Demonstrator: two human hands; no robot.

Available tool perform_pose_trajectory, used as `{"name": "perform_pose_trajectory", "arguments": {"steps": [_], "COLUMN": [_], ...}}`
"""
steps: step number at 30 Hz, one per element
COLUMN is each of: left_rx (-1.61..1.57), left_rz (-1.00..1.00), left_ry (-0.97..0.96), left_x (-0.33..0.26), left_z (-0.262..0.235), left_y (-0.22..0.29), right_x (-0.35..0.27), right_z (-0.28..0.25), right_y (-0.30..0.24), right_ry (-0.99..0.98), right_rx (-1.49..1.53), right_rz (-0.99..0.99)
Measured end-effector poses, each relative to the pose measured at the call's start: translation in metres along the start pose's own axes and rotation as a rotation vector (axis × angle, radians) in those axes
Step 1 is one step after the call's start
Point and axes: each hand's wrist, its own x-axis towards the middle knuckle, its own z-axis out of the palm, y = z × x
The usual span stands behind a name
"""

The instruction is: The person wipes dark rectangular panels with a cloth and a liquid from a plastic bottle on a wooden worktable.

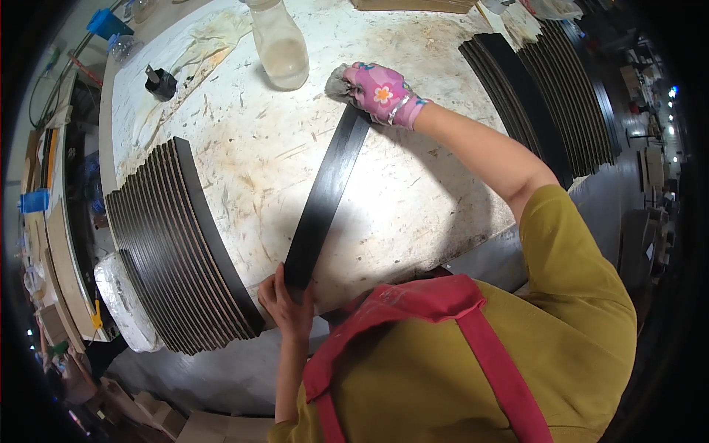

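Observation:
A long flat black strip (329, 181) lies slantwise across the worktable, its near end by my body. My left hand (286, 304), bare, grips that near end with fingers along its edge and thumb across. At the far end my right hand (380, 92), in a pink flowered glove, holds a crumpled grey rag (339, 83) against the strip's tip. The fingers close around the rag, and the glove covers part of the strip's end. To the left stands a row of similar black strips (177, 251) packed on edge.
More black strips (565, 96) are stacked at the right edge of the white, stained worktable (413, 214). A bottle of cloudy liquid (283, 55) stands at the back, with a small black container (160, 85) and a stained cloth (218, 37) to its left. A white wrapped block (125, 303) sits at the near left.

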Motion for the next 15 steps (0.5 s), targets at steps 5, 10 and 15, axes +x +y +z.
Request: {"name": "perform_pose_trajectory", "arguments": {"steps": [5, 10, 15], "left_rx": [-0.038, -0.040, -0.020], "left_rz": [-0.019, 0.006, -0.013], "left_ry": [-0.020, -0.026, -0.038], "left_x": [0.003, 0.002, -0.001], "left_z": [0.001, 0.000, 0.000], "left_y": [0.000, 0.001, -0.002], "right_x": [-0.039, 0.025, -0.031], "right_z": [0.035, -0.043, 0.028], "right_y": [0.000, 0.015, -0.017], "right_ry": [-0.205, -0.043, -0.270], "right_rx": [-0.819, -0.601, -1.056], "right_rz": [-0.501, -0.260, -0.362]}}
